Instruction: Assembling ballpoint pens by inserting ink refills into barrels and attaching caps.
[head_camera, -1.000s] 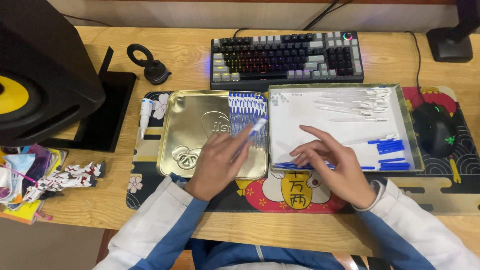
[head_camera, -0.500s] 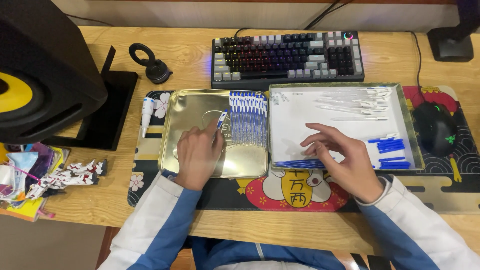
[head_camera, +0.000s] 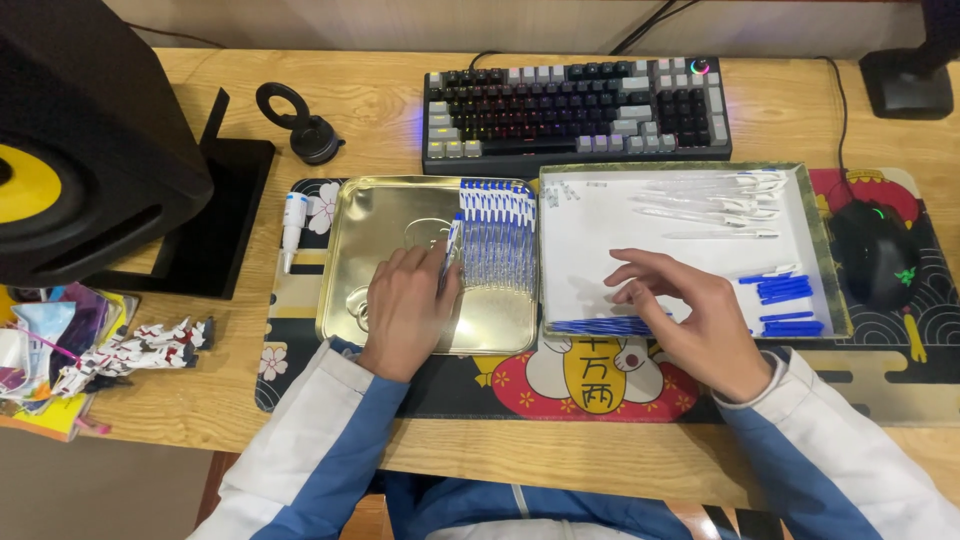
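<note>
My left hand (head_camera: 405, 310) rests in the gold metal tray (head_camera: 380, 215) and pinches a clear pen with a blue and white cap (head_camera: 452, 243), laying it against the left edge of a row of assembled pens (head_camera: 497, 235). My right hand (head_camera: 690, 320) hovers with spread fingers over the white-lined tray (head_camera: 620, 215), holding nothing. That tray holds clear pen barrels (head_camera: 710, 200) at the back, loose blue caps (head_camera: 782, 292) at the right and a bundle of blue refills (head_camera: 595, 326) along its front edge.
A backlit keyboard (head_camera: 575, 110) lies behind the trays, a black mouse (head_camera: 880, 255) to the right. A large black speaker (head_camera: 90, 150) on a stand fills the left. A single pen (head_camera: 292, 230) lies left of the gold tray. Colourful clutter (head_camera: 70, 350) sits at the left edge.
My left hand carried a pen from the middle of the pen row leftward and down to the row's left edge. My right hand barely shifted above the white tray.
</note>
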